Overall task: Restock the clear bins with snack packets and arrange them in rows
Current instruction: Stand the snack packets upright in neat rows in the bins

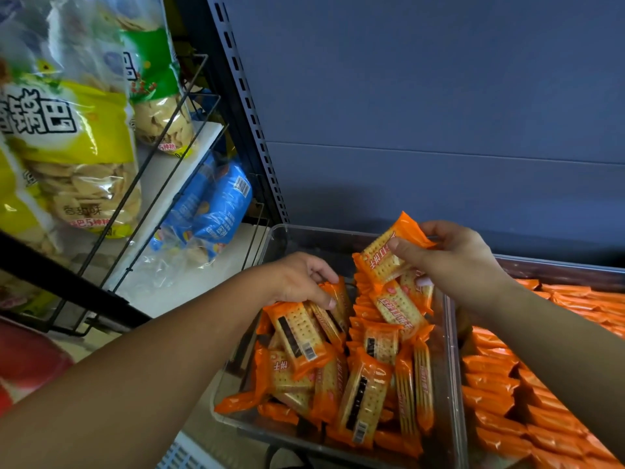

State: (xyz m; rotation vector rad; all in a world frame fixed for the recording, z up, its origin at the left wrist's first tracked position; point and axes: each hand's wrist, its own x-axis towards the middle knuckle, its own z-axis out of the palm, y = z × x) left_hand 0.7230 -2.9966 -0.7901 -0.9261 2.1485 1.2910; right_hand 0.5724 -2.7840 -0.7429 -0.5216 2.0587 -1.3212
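While the R hand [449, 255] pinches one orange cracker pkt [385, 257] between thumb and curled fingers, lifted over the far end of the clear bin [282, 242], the L hand [301, 279] curls fingers and thumb round a couple of edge-up pkts [334, 299] at the bin's far-left side. Rest of bin: loose pkts [365, 394] in a jumble, some flat w/ barcode up, some on edge, esp. near-right. Just right of it, a second bin [558, 265] holds rowed pkts [500, 397], same orange, packed tight. Left of both bins, a wire rack [189, 96] w/ yellow snack bags [67, 147]; a blue bag [216, 204] lies between those and the clear bin.
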